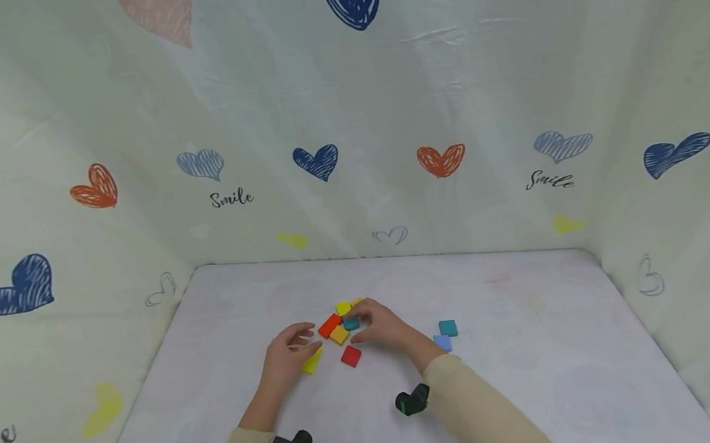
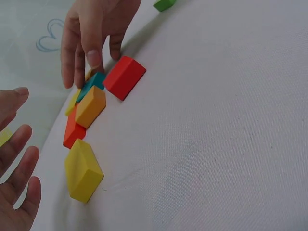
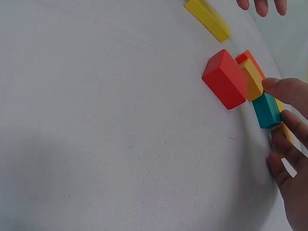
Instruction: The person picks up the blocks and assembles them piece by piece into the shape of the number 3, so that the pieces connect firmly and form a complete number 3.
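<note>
My left hand [image 1: 288, 357] hovers beside a yellow block [image 2: 84, 172], fingers apart and nothing held. In the left wrist view its fingers show at the left edge, clear of that block. My right hand [image 1: 383, 324] reaches over a small cluster, its thumb and fingers spread around a teal block [image 3: 266, 110]. The fingertips are at or very near the teal block; firm contact cannot be told. Against it lie an orange-yellow block [image 2: 91, 107], an orange-red block [image 1: 329, 325] and another yellow block [image 1: 343, 308]. A red block [image 3: 225, 79] lies just nearer me.
To the right of my right wrist, another teal block [image 1: 448, 328] and a light blue block [image 1: 443, 343] lie on the white table [image 1: 543, 375]. A green block [image 2: 164, 5] shows at the left wrist view's top. A heart-printed curtain [image 1: 485, 90] surrounds the table.
</note>
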{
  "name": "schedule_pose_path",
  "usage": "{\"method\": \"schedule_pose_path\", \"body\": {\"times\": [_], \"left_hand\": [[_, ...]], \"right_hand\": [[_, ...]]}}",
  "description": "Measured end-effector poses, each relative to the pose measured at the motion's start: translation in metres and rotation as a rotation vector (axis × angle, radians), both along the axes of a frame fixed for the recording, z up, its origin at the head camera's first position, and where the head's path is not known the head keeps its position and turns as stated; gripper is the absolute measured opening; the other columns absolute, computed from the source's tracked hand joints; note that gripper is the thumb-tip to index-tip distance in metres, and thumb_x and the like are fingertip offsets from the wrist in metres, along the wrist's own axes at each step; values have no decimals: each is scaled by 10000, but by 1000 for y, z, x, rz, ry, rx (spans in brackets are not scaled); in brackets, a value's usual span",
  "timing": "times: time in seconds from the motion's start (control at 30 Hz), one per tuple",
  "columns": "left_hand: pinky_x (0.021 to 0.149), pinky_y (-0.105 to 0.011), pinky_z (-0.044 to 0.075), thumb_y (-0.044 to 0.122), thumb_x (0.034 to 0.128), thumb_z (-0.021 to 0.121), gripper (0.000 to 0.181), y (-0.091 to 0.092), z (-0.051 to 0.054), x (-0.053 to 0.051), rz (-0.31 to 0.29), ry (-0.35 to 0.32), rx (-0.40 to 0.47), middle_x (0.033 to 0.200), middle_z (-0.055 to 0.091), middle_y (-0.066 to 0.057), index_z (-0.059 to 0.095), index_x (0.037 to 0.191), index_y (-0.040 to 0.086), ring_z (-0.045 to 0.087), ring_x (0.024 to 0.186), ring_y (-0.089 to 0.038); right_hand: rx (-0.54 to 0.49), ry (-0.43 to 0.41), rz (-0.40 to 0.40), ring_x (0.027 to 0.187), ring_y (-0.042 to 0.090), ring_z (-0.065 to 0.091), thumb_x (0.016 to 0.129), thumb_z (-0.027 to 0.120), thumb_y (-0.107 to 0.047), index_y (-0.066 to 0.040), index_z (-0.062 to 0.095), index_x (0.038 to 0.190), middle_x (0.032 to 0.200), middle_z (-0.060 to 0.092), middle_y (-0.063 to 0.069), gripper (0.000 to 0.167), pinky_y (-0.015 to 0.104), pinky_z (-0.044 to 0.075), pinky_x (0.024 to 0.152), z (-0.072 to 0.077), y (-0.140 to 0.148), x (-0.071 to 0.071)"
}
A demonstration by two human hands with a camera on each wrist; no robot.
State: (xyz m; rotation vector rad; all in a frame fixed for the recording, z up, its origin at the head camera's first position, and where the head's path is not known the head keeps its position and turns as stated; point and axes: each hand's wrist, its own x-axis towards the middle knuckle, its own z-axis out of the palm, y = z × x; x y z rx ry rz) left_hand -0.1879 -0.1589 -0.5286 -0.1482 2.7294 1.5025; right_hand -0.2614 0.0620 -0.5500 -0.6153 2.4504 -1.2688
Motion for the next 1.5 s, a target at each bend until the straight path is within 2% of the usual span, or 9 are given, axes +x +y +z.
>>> {"method": "schedule_pose_path", "body": {"times": [0.33,0.53,0.9,1.17,1.5], "left_hand": [[883,-412,510,160,861,758,372,2,-2,1,-12,4,17,1083,656,-49,651,1212,98,590,1003,-235],[872,-406,513,155,848,769,366,6,-5,1,-7,10,5,1058,662,-36,661,1193,101,598,989,-229],[879,-424,500,145,837,780,369,10,-8,2,-33,14,11,1035,660,-25,665,1180,76,601,980,-229],[886,-430,498,147,839,780,357,20,-7,3,-43,19,7,1038,661,-20,671,1175,93,595,982,-226],[825,-376,503,108,820,789,348,35,0,0,-80,38,34,1006,652,-35,683,1150,79,580,943,-222]], "right_hand": [[69,-65,-59,963,183,483,812,802,-138,-184,701,1182,1011,537,-29,387,300,470,817,-2,-3,2],[107,-68,-41,914,182,481,823,783,-106,-168,710,1170,968,524,-12,360,283,461,755,1,-2,5],[137,-77,-13,884,173,486,816,794,-105,-121,698,1187,975,540,-19,384,286,453,744,1,2,6],[126,-74,-29,825,163,492,800,812,-123,-106,710,1168,929,551,-19,383,266,443,697,0,11,7],[66,-14,-84,799,167,513,813,802,-157,-91,697,1186,935,553,1,394,265,461,680,10,34,20]]}}
